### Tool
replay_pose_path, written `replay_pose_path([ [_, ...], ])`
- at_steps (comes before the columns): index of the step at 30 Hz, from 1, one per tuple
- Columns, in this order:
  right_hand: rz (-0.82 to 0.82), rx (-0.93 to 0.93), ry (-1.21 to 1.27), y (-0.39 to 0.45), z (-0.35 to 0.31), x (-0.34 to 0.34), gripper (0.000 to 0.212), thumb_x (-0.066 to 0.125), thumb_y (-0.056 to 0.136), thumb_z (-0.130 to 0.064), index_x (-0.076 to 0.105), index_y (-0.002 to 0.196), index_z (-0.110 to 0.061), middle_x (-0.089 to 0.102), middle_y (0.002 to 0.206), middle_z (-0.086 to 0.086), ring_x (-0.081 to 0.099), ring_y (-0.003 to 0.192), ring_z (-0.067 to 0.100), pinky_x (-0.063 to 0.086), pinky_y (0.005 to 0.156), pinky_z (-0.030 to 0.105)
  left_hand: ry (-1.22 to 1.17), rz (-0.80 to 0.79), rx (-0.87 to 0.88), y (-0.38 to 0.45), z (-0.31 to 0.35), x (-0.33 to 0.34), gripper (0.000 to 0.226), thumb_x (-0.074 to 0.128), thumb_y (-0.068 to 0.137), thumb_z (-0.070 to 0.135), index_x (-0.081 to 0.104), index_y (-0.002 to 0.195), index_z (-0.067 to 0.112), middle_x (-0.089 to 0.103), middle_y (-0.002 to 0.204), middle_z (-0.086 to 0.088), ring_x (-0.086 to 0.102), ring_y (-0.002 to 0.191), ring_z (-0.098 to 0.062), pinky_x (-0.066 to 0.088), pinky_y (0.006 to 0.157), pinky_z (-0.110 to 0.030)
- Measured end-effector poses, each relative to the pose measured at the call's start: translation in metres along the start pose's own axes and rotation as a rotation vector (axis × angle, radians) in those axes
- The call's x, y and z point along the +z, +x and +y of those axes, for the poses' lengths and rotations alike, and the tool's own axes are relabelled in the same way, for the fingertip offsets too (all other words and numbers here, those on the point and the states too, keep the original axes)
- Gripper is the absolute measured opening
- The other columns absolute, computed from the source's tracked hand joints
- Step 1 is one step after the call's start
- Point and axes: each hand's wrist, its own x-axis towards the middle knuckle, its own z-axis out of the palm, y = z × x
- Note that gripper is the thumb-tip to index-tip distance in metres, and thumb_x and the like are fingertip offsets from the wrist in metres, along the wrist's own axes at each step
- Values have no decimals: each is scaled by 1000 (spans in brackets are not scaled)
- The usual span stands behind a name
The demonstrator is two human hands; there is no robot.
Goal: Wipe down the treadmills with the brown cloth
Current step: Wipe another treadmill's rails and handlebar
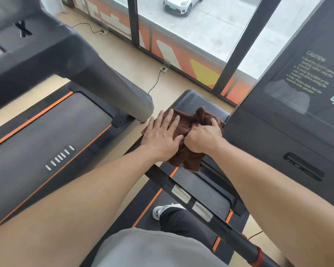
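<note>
At the centre of the frame we have the brown cloth (183, 130) bunched on the black front cover (197, 102) of the treadmill we stand on. Our left hand (163, 134) lies flat on the cloth with fingers straight and spread, pressing it down; our right hand (202, 136) is curled into a fist gripping a gathered fold of it. To wipe this cover well, we judge it best to spread the cloth flatter under both hands so more fabric meets the surface, then work in overlapping strokes out to the cover's edges. The black handrail (199, 207) crosses below our forearms at lower centre and limits how low the elbows can drop. The console (289, 105) rises just beside the cloth at the right of the frame and blocks strokes on that side. The grey upright (112, 87) of the neighbouring treadmill (46, 135) ends close to our left fingertips. A power cord (155, 79) runs along the floor toward the window above.
</note>
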Motion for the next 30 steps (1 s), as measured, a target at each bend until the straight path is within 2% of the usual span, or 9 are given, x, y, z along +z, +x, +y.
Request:
replay_pose_path([
  [3,46,2,47,6,3,6,58,24,102,-39,44,150,-14,41,160,5,36,148,21,-1,121,54,-1,-8,20,4,-1,-1,70,18,105,56,-8,162,26,-22,169,0,-21,155,-25,-11,125,-49],
  [9,59,-148,243,-3,27,-4,42,39,97,-22,62,132,-31,61,142,0,47,138,19,6,124,44,-13,-59,53,13,-2,-4,72,19,103,60,-8,162,28,-26,167,3,-25,154,-26,-12,125,-52],
  [11,39,-141,267,-9,32,-13,25,46,94,-20,67,92,-33,70,115,3,56,119,25,31,108,37,-27,-88,60,15,-2,-6,73,21,102,60,-7,162,29,-27,167,4,-26,153,-26,-13,124,-52],
  [13,46,-79,216,-19,29,-24,18,49,92,-24,61,79,-25,68,100,4,60,102,29,41,83,32,-45,-114,67,16,-3,-10,74,23,102,61,-7,162,31,-28,166,5,-28,153,-25,-13,124,-52],
  [16,64,-3,7,-29,6,-26,24,44,96,-30,66,97,-23,71,115,5,64,109,29,40,99,39,-52,-128,74,15,-4,-12,74,24,102,61,-9,162,33,-29,166,6,-29,152,-24,-13,124,-52],
  [18,0,14,-92,-27,-8,-21,36,38,100,-33,70,111,-22,69,126,5,59,126,29,19,120,52,-51,-138,79,15,-5,-13,74,23,103,62,-10,162,33,-30,165,6,-30,152,-24,-12,124,-52],
  [20,-85,27,-118,-21,-11,-21,46,31,104,-36,66,130,-22,61,141,3,45,142,30,2,123,59,-64,-142,84,16,-6,-12,74,23,102,61,-10,162,33,-31,165,6,-31,151,-25,-12,124,-52],
  [26,-235,56,-7,1,3,-18,69,20,105,-42,8,162,-7,9,171,10,2,158,24,-18,120,58,-74,-128,104,20,-8,-9,74,26,102,60,-8,162,32,-29,166,6,-30,152,-24,-11,125,-52],
  [30,-135,13,70,-2,2,-14,62,31,102,-36,29,159,-11,37,161,12,24,153,29,-12,122,59,-104,-126,135,31,-13,-13,73,29,103,58,-3,163,32,-27,166,9,-28,153,-22,-9,125,-52],
])
